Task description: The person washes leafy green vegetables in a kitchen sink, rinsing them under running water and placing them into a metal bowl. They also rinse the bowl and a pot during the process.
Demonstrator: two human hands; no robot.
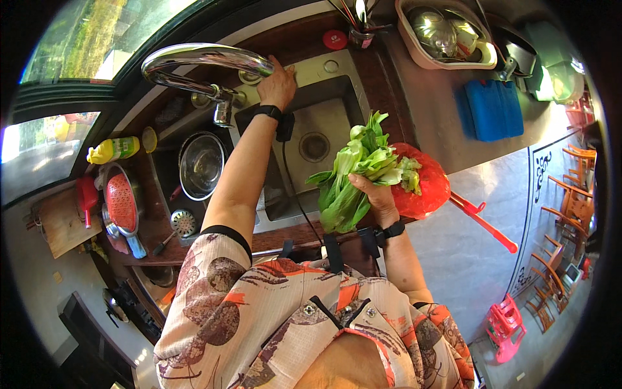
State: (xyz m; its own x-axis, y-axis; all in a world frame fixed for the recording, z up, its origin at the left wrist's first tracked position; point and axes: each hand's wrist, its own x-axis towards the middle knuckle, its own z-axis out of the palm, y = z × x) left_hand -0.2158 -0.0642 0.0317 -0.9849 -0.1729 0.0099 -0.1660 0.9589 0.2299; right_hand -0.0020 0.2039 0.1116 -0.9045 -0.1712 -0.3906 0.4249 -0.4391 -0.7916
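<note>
My left hand (pixel 278 83) reaches to the back of the sink, its fingertips at the spout end of the chrome faucet (pixel 209 51); whether the fingers grip it cannot be told. My right hand (pixel 381 197) holds a bunch of leafy green vegetables (pixel 347 180) over the right edge of the stainless steel sink (pixel 316 121). Just behind the vegetables lies a red plastic bag (pixel 427 187), with its red twisted end sticking out over the counter edge. The basin's drain (pixel 314 147) shows between my forearm and the leaves.
Left of the basin are a metal bowl (pixel 203 165), a perforated ladle (pixel 183 223), a yellow bottle (pixel 114 150) and a red colander (pixel 120 202). Right of it stand a blue container (pixel 493 111) and a plastic tub (pixel 408 36) of metal bowls. A cup of utensils (pixel 360 38) stands behind.
</note>
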